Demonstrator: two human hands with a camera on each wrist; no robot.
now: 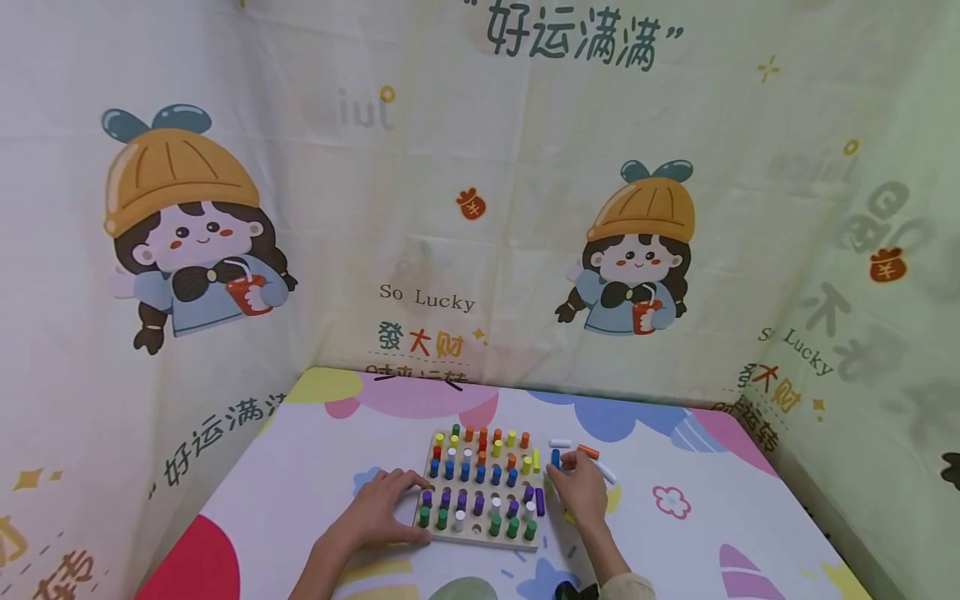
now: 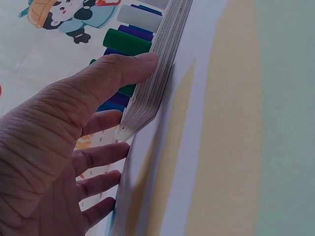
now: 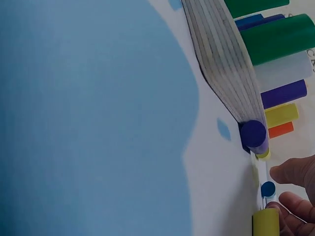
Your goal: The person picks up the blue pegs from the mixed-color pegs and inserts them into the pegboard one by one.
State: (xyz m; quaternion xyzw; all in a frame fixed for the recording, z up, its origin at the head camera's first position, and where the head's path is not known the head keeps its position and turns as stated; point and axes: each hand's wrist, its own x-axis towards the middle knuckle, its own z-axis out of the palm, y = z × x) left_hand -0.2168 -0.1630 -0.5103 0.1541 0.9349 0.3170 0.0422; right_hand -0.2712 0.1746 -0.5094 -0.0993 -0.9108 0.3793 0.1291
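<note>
We see the left hand [image 1: 378,508] spread flat, thumb against the left edge of the pale wooden pegboard [image 1: 480,537], apparently steadying it near the table's [image 1: 285,492] front edge; the right hand [image 1: 579,487], fingers curled, pinches a yellow cylindrical peg [image 3: 266,222] beside the board's right edge.

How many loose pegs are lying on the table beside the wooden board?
4 show: a white peg farthest back, a blue peg by the board, an orange peg and another white one near the right hand. That hand may hide more.
</note>
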